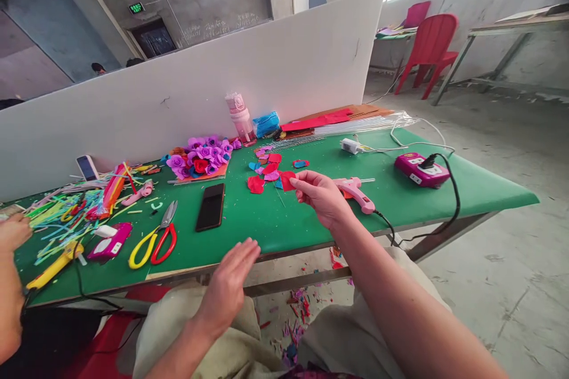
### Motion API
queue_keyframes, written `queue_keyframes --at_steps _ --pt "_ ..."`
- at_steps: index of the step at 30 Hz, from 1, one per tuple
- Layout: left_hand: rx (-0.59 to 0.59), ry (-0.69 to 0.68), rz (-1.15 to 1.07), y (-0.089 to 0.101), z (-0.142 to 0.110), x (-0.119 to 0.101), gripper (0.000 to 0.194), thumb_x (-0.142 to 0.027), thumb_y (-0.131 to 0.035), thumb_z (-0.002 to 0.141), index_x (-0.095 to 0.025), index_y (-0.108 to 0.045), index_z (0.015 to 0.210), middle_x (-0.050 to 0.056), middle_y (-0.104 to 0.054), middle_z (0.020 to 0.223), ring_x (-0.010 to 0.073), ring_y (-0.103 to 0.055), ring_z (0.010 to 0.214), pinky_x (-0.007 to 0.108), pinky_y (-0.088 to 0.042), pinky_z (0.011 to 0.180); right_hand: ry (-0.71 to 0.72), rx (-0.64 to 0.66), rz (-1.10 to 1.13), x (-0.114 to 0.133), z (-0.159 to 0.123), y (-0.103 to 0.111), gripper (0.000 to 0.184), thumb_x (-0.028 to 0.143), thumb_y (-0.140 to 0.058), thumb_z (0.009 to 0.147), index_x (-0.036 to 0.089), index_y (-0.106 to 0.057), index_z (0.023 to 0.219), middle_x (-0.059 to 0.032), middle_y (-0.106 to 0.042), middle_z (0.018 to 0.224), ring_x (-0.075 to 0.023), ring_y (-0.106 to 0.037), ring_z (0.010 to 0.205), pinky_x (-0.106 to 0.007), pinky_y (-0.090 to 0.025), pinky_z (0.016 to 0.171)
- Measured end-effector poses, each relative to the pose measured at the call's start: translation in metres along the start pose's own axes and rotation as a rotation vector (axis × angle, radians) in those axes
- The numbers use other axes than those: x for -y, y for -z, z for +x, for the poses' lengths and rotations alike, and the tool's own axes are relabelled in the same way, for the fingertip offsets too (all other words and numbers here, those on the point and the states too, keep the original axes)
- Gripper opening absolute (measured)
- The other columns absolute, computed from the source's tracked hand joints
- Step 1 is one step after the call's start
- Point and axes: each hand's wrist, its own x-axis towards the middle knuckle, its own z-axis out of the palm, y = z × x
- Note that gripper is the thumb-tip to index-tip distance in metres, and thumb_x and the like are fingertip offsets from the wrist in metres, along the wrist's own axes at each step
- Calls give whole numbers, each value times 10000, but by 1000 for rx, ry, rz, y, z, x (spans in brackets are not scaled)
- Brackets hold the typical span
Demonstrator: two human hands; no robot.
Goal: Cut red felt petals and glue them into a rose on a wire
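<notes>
My right hand (pixel 320 196) pinches a red petal-shaped piece (pixel 288 181) between thumb and fingertips, just over the green table. Around it lies a loose cluster of red, pink and blue cut pieces (pixel 270 168), with a thin wire (pixel 281 196) beside them. A pink glue gun (pixel 362 196) rests right of that hand, partly hidden behind it. My left hand (pixel 227 285) hovers at the table's front edge, fingers stretched and holding nothing. Nearest to it are a black phone (pixel 210 207) and scissors (pixel 165 235) with one yellow and one red handle.
Purple and red handmade flowers (pixel 202 157) and a pink bottle (pixel 241 118) stand at the back. A magenta power strip (pixel 421 170) with cords is at right. Far left, another person's hand (pixel 15 231) is near coloured strips (pixel 66 207) and a yellow glue gun (pixel 56 266).
</notes>
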Motion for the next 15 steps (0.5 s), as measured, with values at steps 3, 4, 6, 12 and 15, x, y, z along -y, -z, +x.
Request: queue_keyframes --at_steps 3,4,6,12,15 --pt "16 18 -23 1 3 0 797 93 -283 664 -235 -353 1387 61 -490 1363 197 -397 1289 452 -399 1040 -8 -4 6 1 0 0 299 396 -764 552 183 -576 645 44 -518 559 -73 -409 489 -234 -317 494" --pt "68 -50 -79 3 5 0 788 83 -294 673 -239 -347 1390 52 -492 1363 192 -399 1288 433 -405 1038 -11 -4 8 0 0 0 300 398 -764 553 182 -579 648 44 -516 556 -72 -407 488 -233 -315 492" --pt "176 -191 -184 8 13 1 750 54 -315 700 -245 -357 1386 34 -499 1357 179 -406 1283 400 -406 1040 -8 -1 12 -1 1 0 303 400 -765 554 180 -583 657 44 -518 560 -71 -408 489 -231 -312 489" --pt "149 219 184 21 78 63 666 91 -285 656 -94 -536 1244 123 -547 1301 207 -438 1260 429 -335 1074 -4 -22 19 0 2 0 307 399 -764 549 182 -570 646 51 -509 547 -70 -411 483 -230 -315 487" --pt "251 351 298 12 108 94 641 92 -325 643 -80 -551 1217 152 -543 1297 238 -462 1238 428 -352 1052 -6 -31 6 5 1 1 309 388 -769 539 179 -559 626 53 -503 544 -67 -405 480 -229 -314 484"
